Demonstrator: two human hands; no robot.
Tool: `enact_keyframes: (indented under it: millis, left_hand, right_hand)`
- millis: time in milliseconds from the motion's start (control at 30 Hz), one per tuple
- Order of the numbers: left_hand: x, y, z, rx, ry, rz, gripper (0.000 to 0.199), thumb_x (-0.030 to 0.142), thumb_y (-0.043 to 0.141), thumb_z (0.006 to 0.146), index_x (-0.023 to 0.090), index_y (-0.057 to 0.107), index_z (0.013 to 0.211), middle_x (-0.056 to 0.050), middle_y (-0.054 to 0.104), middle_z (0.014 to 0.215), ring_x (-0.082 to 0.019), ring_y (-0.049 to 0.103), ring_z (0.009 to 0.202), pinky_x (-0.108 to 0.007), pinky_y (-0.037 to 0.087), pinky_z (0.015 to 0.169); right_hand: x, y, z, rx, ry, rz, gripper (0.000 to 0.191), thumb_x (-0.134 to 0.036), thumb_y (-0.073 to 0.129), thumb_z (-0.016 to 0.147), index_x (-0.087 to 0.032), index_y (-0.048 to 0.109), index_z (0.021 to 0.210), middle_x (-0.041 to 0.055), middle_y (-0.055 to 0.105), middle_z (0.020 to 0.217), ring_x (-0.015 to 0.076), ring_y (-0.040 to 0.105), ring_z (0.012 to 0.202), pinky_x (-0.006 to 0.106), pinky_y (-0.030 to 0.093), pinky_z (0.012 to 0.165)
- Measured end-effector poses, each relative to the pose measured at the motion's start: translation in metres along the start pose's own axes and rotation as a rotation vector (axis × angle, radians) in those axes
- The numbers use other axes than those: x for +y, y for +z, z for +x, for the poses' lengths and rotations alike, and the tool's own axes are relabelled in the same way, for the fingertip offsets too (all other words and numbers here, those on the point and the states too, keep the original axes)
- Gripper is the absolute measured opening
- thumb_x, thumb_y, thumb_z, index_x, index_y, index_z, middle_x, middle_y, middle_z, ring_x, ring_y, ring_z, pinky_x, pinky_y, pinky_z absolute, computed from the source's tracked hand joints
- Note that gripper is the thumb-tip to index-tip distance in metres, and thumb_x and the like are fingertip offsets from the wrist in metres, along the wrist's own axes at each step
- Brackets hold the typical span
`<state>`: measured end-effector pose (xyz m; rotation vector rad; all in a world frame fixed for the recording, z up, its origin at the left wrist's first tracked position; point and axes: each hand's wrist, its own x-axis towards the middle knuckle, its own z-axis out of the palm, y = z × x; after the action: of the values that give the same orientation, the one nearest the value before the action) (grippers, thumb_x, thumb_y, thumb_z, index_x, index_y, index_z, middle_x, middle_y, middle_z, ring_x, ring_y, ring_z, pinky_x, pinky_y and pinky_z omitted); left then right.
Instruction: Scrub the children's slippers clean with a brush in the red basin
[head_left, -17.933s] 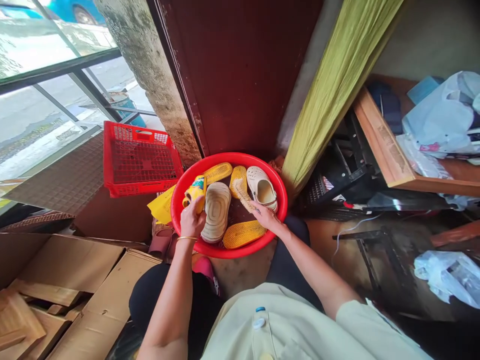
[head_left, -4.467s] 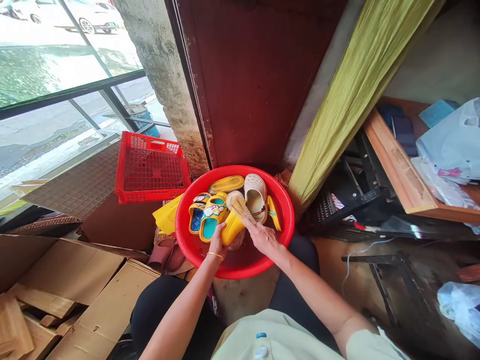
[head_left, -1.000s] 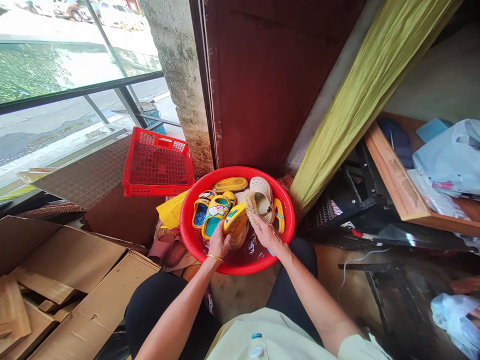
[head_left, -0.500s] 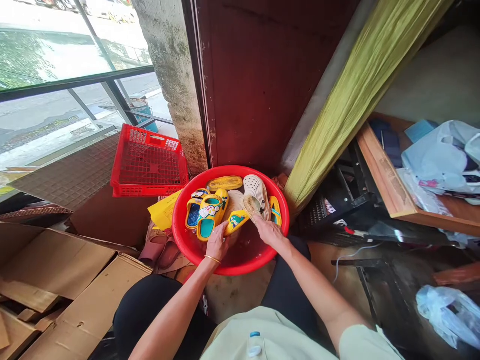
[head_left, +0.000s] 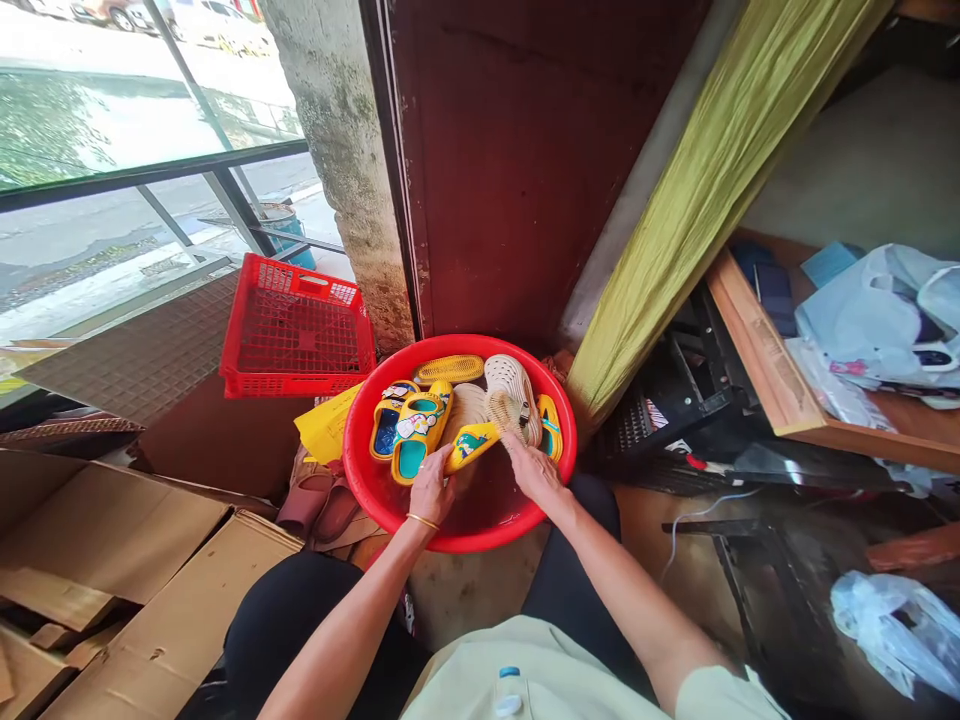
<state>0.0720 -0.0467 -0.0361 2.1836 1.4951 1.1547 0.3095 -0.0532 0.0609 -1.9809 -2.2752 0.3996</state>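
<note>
A red basin [head_left: 360,480] with dark water holds several shoes. My left hand [head_left: 431,488] grips one end of a yellow clog [head_left: 471,446] with a green patterned part. In my right hand [head_left: 536,472] is a pale bristled brush [head_left: 506,412], close to the clog's other end. Left of them lies a yellow clog with a teal inside [head_left: 421,430], beside another with a blue inside [head_left: 384,425]. A white clog [head_left: 508,378] and a yellow shoe [head_left: 550,425] rest on the basin's right side; a yellow sole [head_left: 450,369] is at its back.
Behind the basin at left is a red plastic crate [head_left: 300,325]. Cardboard boxes [head_left: 172,590] fill the lower left, near pink shoes [head_left: 319,508]. A yellow-green curtain [head_left: 675,200] hangs at right, beside a wooden drawer [head_left: 780,360] with plastic bags [head_left: 870,310].
The view has shifted slightly. Both hands keep nearly the same places at the basin, with the clog and the brush still in them.
</note>
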Motion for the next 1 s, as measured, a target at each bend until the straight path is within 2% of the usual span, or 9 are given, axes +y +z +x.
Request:
enact_keyframes:
  millis: [133, 200, 367, 500, 567, 667, 800, 867, 1000]
  left_hand:
    - [-0.002, -0.002, 0.000, 0.000, -0.069, 0.000, 0.046, 0.012, 0.057, 0.081, 0.019, 0.057, 0.126, -0.015, 0.070, 0.122, -0.032, 0.066, 0.117, -0.050, 0.055, 0.100]
    - [-0.002, -0.003, 0.000, -0.003, -0.087, -0.007, 0.040, 0.014, 0.057, 0.082, 0.019, 0.059, 0.122, -0.015, 0.071, 0.118, -0.032, 0.066, 0.115, -0.050, 0.055, 0.098]
    - [0.002, -0.002, 0.000, -0.018, -0.042, -0.061, 0.054, 0.016, 0.056, 0.085, 0.020, 0.052, 0.139, -0.015, 0.067, 0.133, -0.031, 0.063, 0.124, -0.051, 0.050, 0.107]
    - [0.000, -0.001, 0.000, 0.007, -0.104, -0.084, 0.056, 0.023, 0.060, 0.085, 0.017, 0.052, 0.141, -0.018, 0.062, 0.139, -0.033, 0.058, 0.131, -0.052, 0.047, 0.112]
    - [-0.003, -0.002, 0.001, 0.004, -0.164, -0.102, 0.055, 0.028, 0.062, 0.086, 0.016, 0.055, 0.139, -0.018, 0.064, 0.137, -0.034, 0.060, 0.129, -0.052, 0.049, 0.110]
    - [-0.004, -0.003, 0.003, -0.017, -0.242, -0.143, 0.051, 0.033, 0.061, 0.088, 0.018, 0.058, 0.137, -0.015, 0.069, 0.127, -0.031, 0.067, 0.117, -0.049, 0.054, 0.102]
    - [0.004, -0.004, 0.005, 0.014, -0.243, -0.205, 0.031, 0.038, 0.059, 0.090, 0.019, 0.067, 0.113, -0.013, 0.073, 0.112, -0.030, 0.069, 0.106, -0.047, 0.057, 0.094]
    - [0.011, -0.005, 0.007, 0.056, -0.220, -0.237, 0.027, 0.039, 0.059, 0.091, 0.019, 0.066, 0.106, -0.012, 0.072, 0.105, -0.028, 0.069, 0.099, -0.046, 0.058, 0.089]
    - [0.021, -0.009, 0.010, 0.109, -0.178, -0.267, 0.036, 0.041, 0.059, 0.094, 0.018, 0.060, 0.122, -0.009, 0.070, 0.101, -0.023, 0.068, 0.089, -0.041, 0.058, 0.084]
  right_hand:
    - [-0.033, 0.022, -0.023, -0.071, -0.176, -0.039, 0.058, -0.033, 0.036, 0.106, -0.039, 0.031, 0.164, 0.0108, 0.074, 0.102, 0.0256, 0.073, 0.080, 0.037, 0.058, 0.075]
    - [-0.035, 0.025, -0.025, -0.069, -0.203, -0.044, 0.057, -0.035, 0.037, 0.106, -0.042, 0.032, 0.162, 0.0102, 0.074, 0.105, 0.0262, 0.073, 0.080, 0.038, 0.058, 0.073]
    - [0.006, 0.012, 0.001, 0.000, 0.033, 0.025, 0.058, -0.028, 0.035, 0.105, -0.037, 0.034, 0.163, 0.0118, 0.075, 0.113, 0.0275, 0.074, 0.097, 0.043, 0.057, 0.088]
    - [0.025, 0.010, 0.009, 0.000, 0.049, 0.110, 0.060, -0.027, 0.032, 0.105, -0.030, 0.031, 0.165, 0.0116, 0.074, 0.122, 0.0271, 0.071, 0.109, 0.043, 0.055, 0.095]
    - [0.015, 0.014, 0.004, 0.017, -0.005, 0.110, 0.060, -0.028, 0.029, 0.106, -0.032, 0.026, 0.166, 0.0103, 0.074, 0.123, 0.0255, 0.072, 0.107, 0.041, 0.056, 0.093]
    - [-0.019, 0.020, -0.013, 0.022, -0.070, 0.010, 0.060, -0.029, 0.032, 0.106, -0.036, 0.025, 0.166, 0.0101, 0.075, 0.114, 0.0237, 0.074, 0.092, 0.037, 0.057, 0.084]
    - [-0.059, 0.016, -0.037, -0.056, -0.198, -0.137, 0.061, -0.027, 0.037, 0.105, -0.040, 0.028, 0.164, 0.0101, 0.074, 0.103, 0.0206, 0.070, 0.072, 0.030, 0.055, 0.067]
    - [-0.062, 0.009, -0.041, -0.057, -0.235, -0.151, 0.060, -0.027, 0.037, 0.106, -0.041, 0.028, 0.164, 0.0100, 0.073, 0.104, 0.0193, 0.069, 0.072, 0.027, 0.054, 0.065]
    - [-0.041, -0.007, -0.033, -0.006, -0.116, -0.175, 0.058, -0.032, 0.031, 0.107, -0.039, 0.028, 0.164, 0.0110, 0.072, 0.105, 0.0200, 0.070, 0.076, 0.028, 0.057, 0.069]
